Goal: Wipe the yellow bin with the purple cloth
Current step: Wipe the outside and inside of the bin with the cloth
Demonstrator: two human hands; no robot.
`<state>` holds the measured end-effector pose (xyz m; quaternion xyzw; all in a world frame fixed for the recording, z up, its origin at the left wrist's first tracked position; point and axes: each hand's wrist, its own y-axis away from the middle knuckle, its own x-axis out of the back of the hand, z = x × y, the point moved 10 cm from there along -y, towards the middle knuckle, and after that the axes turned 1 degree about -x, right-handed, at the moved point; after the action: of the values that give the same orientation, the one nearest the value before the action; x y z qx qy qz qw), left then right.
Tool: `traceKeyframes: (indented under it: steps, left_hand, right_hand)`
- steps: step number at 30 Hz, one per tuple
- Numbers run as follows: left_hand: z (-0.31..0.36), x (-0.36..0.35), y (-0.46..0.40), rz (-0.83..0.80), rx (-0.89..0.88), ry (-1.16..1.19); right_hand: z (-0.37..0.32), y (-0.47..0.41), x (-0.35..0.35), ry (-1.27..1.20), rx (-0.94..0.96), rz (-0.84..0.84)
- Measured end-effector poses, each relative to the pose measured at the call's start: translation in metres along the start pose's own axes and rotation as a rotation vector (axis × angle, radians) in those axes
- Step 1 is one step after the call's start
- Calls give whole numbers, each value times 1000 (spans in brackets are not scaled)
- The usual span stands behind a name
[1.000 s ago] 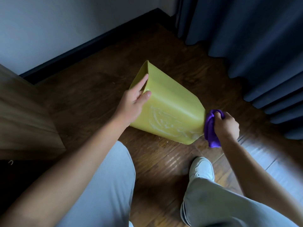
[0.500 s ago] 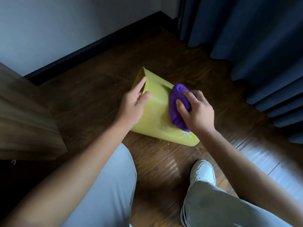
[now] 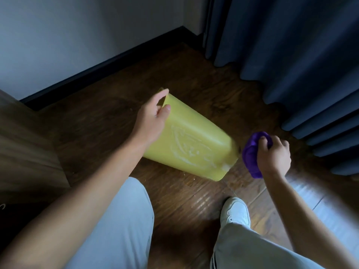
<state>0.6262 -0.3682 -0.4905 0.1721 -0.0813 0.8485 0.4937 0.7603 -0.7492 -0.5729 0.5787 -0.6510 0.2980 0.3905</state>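
Yellow bin (image 3: 194,144) lay tipped on the wooden floor (image 3: 174,191), left hand (image 3: 150,121) gripping its rim. Right hand (image 3: 274,154) clenched the bunched purple cloth (image 3: 250,152) just beside the bin's base, apart from it.

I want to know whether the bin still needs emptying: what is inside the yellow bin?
That cannot be seen. The yellow bin is tipped with its opening facing away; only its outer wall shows. The left hand grips its rim, fingers hidden inside.
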Motion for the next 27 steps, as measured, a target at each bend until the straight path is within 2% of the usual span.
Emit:
traceKeyframes:
  steps: [2, 4, 7, 10, 12, 16, 19, 22, 25, 27]
  left_hand:
    - [22, -8, -12, -73, 12, -31]
    - [32, -19, -24, -233, 12, -47]
    - [35, -26, -15, -470, -69, -190]
    - [28, -29, 12, -586, -85, -138]
    - [21, -29, 24, -530, -88, -94]
    - [20, -11, 26, -107, -204, -264]
    - [24, -9, 30, 15, -305, -306]
    - [15, -7, 25, -24, -238, -258]
    - [-8, -27, 40, -324, -112, -187]
    - [-14, -37, 51, -403, -88, -156]
  right_hand:
    - [-8, -2, 6, -58, 8, 16]
    - [-17, 0, 8, -131, 11, 22]
    - [-24, 6, 6, -239, 22, 3]
    - [-19, 11, 0, -293, 10, -19]
    - [-16, 12, -2, -333, -1, -19]
    - [-17, 12, -4, -365, 2, -16]
    - [-25, 13, -2, -387, 1, -7]
    - [-24, 9, -2, -394, 10, -9]
    - [-21, 10, -5, -383, 6, -7]
    - [-19, 13, -3, -389, 6, 12]
